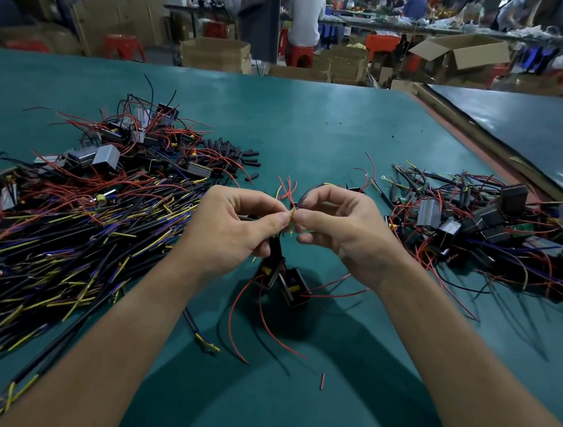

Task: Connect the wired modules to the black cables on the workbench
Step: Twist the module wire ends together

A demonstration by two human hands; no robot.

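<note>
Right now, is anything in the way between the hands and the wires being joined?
Nothing visible. The left hand and right hand both pinch the wire ends, fingertips nearly touching above the table. Two modules are below the hands, clear of the joint.

Both your bare forearms reach in from the near edge and converge toward the middle. Your left grip (237, 226) and right grip (337, 225) are raised, backs toward you. Each pinches thumb against forefinger, and the two pinches almost meet tip to tip. The remaining fingers curl loosely.
</note>
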